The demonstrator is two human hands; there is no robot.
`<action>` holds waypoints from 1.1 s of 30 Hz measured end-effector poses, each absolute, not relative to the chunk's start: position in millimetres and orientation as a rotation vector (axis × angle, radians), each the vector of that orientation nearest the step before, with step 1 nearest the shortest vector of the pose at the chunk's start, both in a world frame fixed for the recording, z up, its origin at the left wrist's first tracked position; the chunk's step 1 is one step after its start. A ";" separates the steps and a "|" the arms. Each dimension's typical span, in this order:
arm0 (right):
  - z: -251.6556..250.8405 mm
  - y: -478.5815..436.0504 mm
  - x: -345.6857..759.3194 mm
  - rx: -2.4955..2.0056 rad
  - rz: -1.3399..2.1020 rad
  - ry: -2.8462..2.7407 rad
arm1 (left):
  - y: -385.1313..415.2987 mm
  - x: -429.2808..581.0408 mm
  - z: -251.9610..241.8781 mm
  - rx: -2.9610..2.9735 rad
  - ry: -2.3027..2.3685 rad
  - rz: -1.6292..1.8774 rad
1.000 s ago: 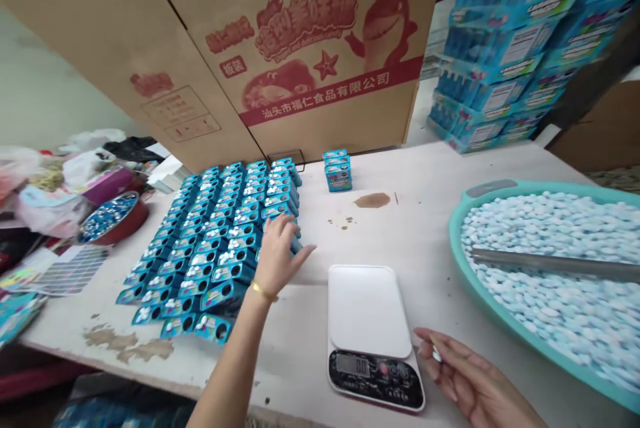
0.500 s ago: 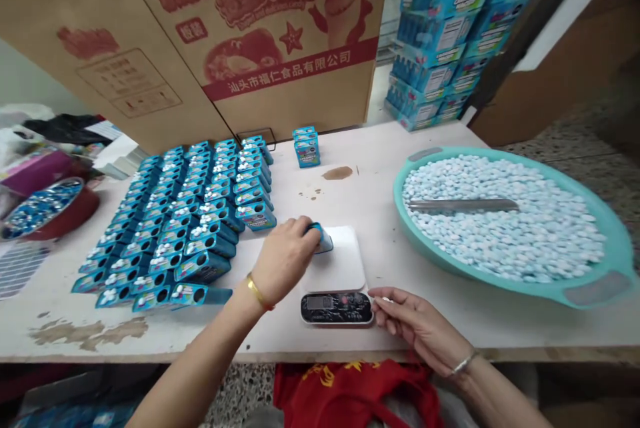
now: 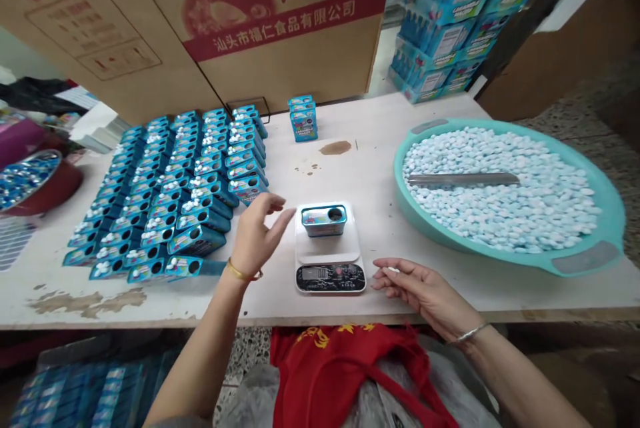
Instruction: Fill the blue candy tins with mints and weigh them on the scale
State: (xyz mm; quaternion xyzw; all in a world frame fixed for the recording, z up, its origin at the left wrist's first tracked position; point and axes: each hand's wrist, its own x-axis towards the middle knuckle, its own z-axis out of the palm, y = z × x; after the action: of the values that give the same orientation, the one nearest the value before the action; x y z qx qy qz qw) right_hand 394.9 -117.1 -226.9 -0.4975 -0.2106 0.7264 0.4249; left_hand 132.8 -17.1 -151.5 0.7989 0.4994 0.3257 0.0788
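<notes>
A blue candy tin (image 3: 324,220) with a round dark opening in its top stands on the white plate of a kitchen scale (image 3: 327,253). Just left of it, my left hand (image 3: 257,235) is open, thumb and fingers apart, touching nothing. My right hand (image 3: 417,288) is by the scale's right front corner, its fingertips pinched on a small white candy (image 3: 391,271). To the left, rows of similar blue tins (image 3: 170,195) stand close together, many with white candies on top. The figures on the scale's display are too small to read.
A turquoise basin (image 3: 420,225) of pale candies, with a metal scoop (image 3: 463,179) on them, stands at the right. A few tins (image 3: 303,120) stand at the back before a large carton (image 3: 280,71). Wrapped packs (image 3: 440,28) are stacked behind. A red bowl (image 3: 63,185) is far left.
My left hand has let go of the tin on the scale and drawn back to the left. My right hand stays beside the scale. The view has tilted downward.
</notes>
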 end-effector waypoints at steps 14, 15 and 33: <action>-193.3 -82.6 390.0 -1.361 1.577 -1.092 | -56.6 86.7 -219.3 2.013 1.611 0.904; -186.4 -77.1 387.7 -1.343 1.546 -1.133 | -55.0 88.3 -218.0 2.022 1.593 0.908; -145.3 -17.0 344.1 -1.359 0.792 -2.036 | -44.5 93.6 -214.5 2.157 1.490 0.938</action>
State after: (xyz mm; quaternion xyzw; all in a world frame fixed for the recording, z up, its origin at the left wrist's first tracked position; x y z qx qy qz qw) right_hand 344.1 -17.0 -145.3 -0.5070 -0.7595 0.2955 0.2805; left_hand 93.6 -44.5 -214.5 0.7623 0.5267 0.3315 0.1779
